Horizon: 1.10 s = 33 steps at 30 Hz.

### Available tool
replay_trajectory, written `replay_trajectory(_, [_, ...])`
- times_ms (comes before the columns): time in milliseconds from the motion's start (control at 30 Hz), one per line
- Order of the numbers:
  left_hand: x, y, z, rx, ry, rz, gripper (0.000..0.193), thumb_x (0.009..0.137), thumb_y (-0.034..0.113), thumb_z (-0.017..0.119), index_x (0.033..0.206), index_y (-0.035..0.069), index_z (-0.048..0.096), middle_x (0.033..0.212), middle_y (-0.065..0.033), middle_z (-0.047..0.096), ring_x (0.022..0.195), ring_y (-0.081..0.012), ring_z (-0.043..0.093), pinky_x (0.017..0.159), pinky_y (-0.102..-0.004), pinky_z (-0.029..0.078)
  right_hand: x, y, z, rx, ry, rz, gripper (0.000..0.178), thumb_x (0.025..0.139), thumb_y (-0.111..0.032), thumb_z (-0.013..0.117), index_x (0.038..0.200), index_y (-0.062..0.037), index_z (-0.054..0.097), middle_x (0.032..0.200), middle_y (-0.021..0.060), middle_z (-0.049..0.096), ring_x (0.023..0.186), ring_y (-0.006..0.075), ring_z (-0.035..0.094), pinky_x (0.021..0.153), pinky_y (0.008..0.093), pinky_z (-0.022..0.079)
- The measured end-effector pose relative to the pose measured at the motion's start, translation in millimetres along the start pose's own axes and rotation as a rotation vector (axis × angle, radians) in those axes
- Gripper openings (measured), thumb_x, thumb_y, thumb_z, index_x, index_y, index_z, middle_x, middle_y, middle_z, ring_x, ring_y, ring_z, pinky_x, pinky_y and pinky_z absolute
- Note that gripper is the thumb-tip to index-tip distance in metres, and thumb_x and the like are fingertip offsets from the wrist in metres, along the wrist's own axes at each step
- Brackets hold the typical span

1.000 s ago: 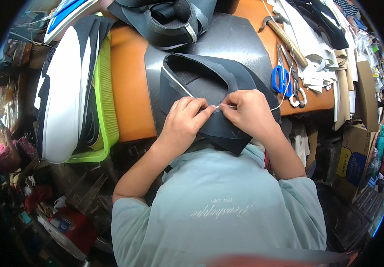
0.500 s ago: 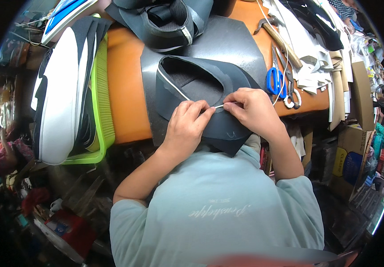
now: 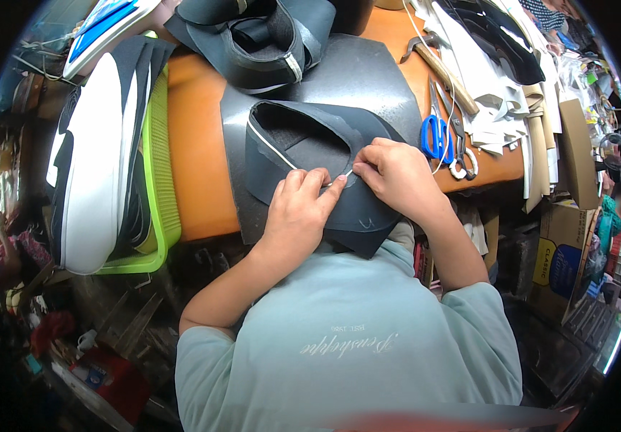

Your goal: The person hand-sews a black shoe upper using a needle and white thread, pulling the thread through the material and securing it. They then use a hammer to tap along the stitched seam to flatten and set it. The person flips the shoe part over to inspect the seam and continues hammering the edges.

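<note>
Right hand fingertips have moved slightly closer to the left hand's thumb, suggesting finer placement of the white cord. Both thumb-and-finger grips are narrow, pinching the cord at the rim of the black shoe upper, directly beneath the fingertips; its opening lies toward 10–11 o'clock. Farther out: blue-handled scissors at 2 o'clock, a second black upper at 11.
</note>
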State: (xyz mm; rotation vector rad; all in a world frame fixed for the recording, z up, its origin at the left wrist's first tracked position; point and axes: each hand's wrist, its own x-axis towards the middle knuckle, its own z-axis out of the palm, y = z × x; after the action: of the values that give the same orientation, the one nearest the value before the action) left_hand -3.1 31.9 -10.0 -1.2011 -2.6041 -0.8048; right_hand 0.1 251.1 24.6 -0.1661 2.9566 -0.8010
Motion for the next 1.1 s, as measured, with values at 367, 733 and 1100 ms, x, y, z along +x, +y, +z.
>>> replay_trajectory(367, [16.9, -7.6, 8.3, -0.073, 0.056, 0.026, 0.026, 0.087, 0.008, 0.065, 0.113, 0.005, 0.069, 0.121, -0.0078, 0.064, 0.117, -0.0308, 0.059, 0.095, -0.0446, 0.048, 0.8, -4.0, -0.2, 0.041, -0.027, 0.118, 0.02, 0.087, -0.025, 0.076, 0.089, -0.0054, 0.077, 0.089, 0.0151, 0.072, 0.082, 0.0366, 0.072, 0.074, 0.0462, 0.057])
replay_trajectory(733, [28.9, -21.9, -12.6, -0.135, -0.155, 0.196, 0.031, 0.087, 0.008, 0.063, 0.116, 0.007, 0.073, 0.113, -0.006, 0.067, 0.112, -0.0268, 0.061, 0.1, -0.0411, 0.046, -14.0, 3.8, -3.5, 0.009, 0.094, -0.047, 0.015, 0.092, -0.019, 0.073, 0.089, -0.0049, 0.078, 0.087, 0.0139, 0.072, 0.08, 0.0355, 0.071, 0.075, 0.0455, 0.057])
replay_trajectory(1100, [20.2, -8.2, -1.6, -0.022, -0.1, 0.115, 0.033, 0.086, 0.006, 0.066, 0.117, 0.009, 0.076, 0.11, -0.0049, 0.065, 0.106, -0.0252, 0.061, 0.095, -0.0409, 0.046, -1.0, 7.3, 4.3, -0.052, 0.068, 0.003, 0.017, 0.085, -0.02, 0.077, 0.087, -0.0027, 0.078, 0.082, 0.0166, 0.072, 0.076, 0.0346, 0.072, 0.071, 0.0435, 0.056])
